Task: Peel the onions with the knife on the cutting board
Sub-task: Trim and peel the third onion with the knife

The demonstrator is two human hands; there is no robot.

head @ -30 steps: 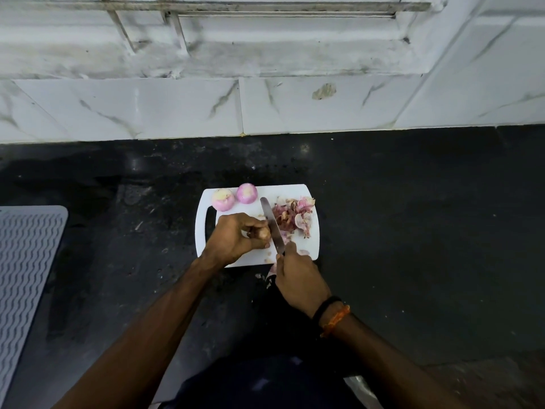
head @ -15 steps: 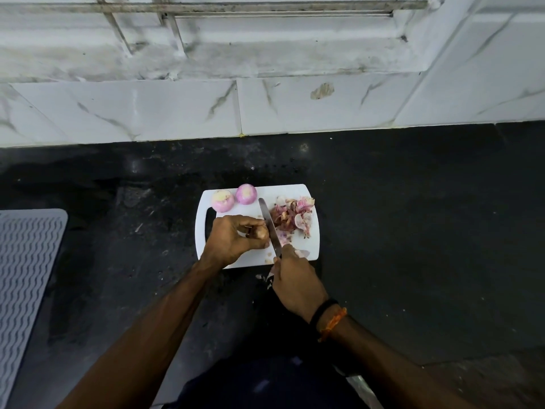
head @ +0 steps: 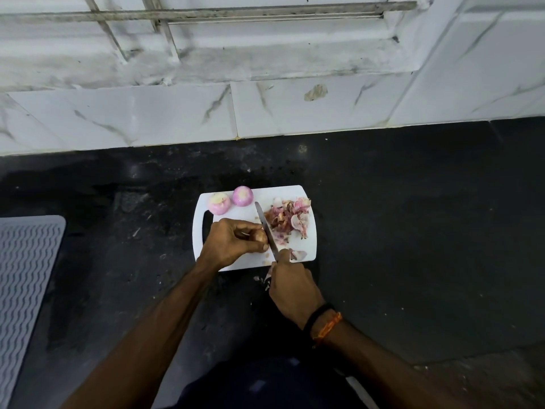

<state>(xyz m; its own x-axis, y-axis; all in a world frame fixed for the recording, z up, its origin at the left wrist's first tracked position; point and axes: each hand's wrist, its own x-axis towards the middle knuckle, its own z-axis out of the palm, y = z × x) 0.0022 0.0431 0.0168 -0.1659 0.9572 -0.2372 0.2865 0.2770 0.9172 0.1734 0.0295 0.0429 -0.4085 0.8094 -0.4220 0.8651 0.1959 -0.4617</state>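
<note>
A white cutting board (head: 280,193) lies on the black counter. My left hand (head: 233,242) grips a small brown-skinned onion (head: 260,236) on the board, mostly hidden by my fingers. My right hand (head: 292,287) holds the knife (head: 265,224) by its handle at the board's near edge; the blade points away and lies against the onion's right side. Two peeled pink onions (head: 219,203) (head: 242,196) sit at the board's far left corner. A heap of onion skins (head: 287,218) lies on the right half of the board.
A grey ribbed mat (head: 25,270) covers the counter at the left edge. A white marble-tiled wall (head: 177,113) rises behind the black counter (head: 413,216). Small skin scraps (head: 261,279) lie on the counter by the board's near edge.
The knife blade and my right hand have shifted slightly left, closer against the onion in my left hand. The peeled onions and skins have not moved.
</note>
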